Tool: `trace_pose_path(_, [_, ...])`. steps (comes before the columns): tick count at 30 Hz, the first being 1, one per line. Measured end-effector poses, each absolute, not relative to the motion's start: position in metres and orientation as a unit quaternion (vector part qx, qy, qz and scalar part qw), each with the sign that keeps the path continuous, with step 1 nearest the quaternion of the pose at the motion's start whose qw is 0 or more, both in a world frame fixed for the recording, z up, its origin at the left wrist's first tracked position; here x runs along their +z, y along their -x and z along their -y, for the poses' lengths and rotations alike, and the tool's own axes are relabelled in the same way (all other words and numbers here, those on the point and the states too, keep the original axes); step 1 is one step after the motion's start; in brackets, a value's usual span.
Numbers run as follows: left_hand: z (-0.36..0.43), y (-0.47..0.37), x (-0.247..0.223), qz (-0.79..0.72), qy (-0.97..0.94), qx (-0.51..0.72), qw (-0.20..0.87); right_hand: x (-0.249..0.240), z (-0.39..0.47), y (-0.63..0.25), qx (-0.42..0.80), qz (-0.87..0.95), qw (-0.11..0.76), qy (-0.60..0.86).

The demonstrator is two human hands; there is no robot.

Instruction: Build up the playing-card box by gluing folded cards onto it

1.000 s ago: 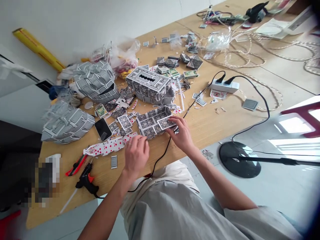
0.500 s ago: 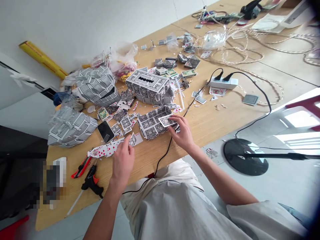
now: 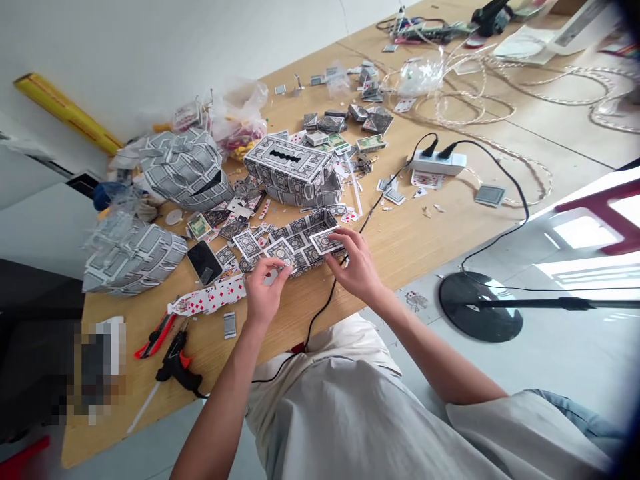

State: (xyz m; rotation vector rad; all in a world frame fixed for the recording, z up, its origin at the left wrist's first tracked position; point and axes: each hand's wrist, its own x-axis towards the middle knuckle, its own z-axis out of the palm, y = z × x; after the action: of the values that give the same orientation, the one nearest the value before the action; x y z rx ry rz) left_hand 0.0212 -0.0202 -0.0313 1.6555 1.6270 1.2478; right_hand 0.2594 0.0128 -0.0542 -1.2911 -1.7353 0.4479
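Observation:
My left hand (image 3: 265,290) pinches a patterned playing card (image 3: 280,251) between thumb and fingers, back side up. Close by on the right, my right hand (image 3: 354,263) grips another playing card (image 3: 324,241) by its right end. Both cards are above an open box (image 3: 305,230) covered in black-and-white card backs, and they hide part of it. Left of my left hand lies a strip of overlapping cards (image 3: 210,298), faces up. A small card piece (image 3: 229,325) rests on the table below that strip.
A glue gun (image 3: 177,363) and a red utility knife (image 3: 156,335) lie at the left front. A phone (image 3: 205,262), a slotted card-covered box (image 3: 287,163) and woven card baskets (image 3: 135,257) stand beyond. A black cable (image 3: 327,300) crosses the table to a power strip (image 3: 437,162).
My left hand has risen from the card strip and moved right with a card, beside my right hand. The small card piece now shows on the table. My right hand keeps its card.

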Motion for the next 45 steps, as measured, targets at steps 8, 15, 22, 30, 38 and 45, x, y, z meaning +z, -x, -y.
trace_pose_path(8, [0.015,-0.015,-0.047,-0.56,-0.698,0.403,0.19,-0.031,-0.007,-0.242,0.16,0.755,0.445,0.454])
trace_pose_path(15, [0.02,-0.019,-0.033,-0.543,-0.654,0.464,0.249,-0.013,-0.012,-0.225,0.356,0.695,0.464,0.419])
trace_pose_path(22, [0.043,-0.029,0.0,-0.512,-0.603,0.447,0.418,0.006,-0.011,-0.218,0.514,0.577,0.527,0.354])
trace_pose_path(30, [0.086,-0.034,0.035,-0.49,-0.598,0.233,0.59,0.004,-0.015,-0.236,0.555,0.501,0.538,0.389])
trace_pose_path(38, [0.072,-0.024,0.041,-0.525,-0.755,0.273,0.283,-0.007,-0.014,-0.232,0.471,0.59,0.519,0.401])
trace_pose_path(45, [0.011,-0.001,0.001,-0.5,-0.784,0.352,0.108,-0.025,-0.021,-0.222,0.322,0.739,0.44,0.396])
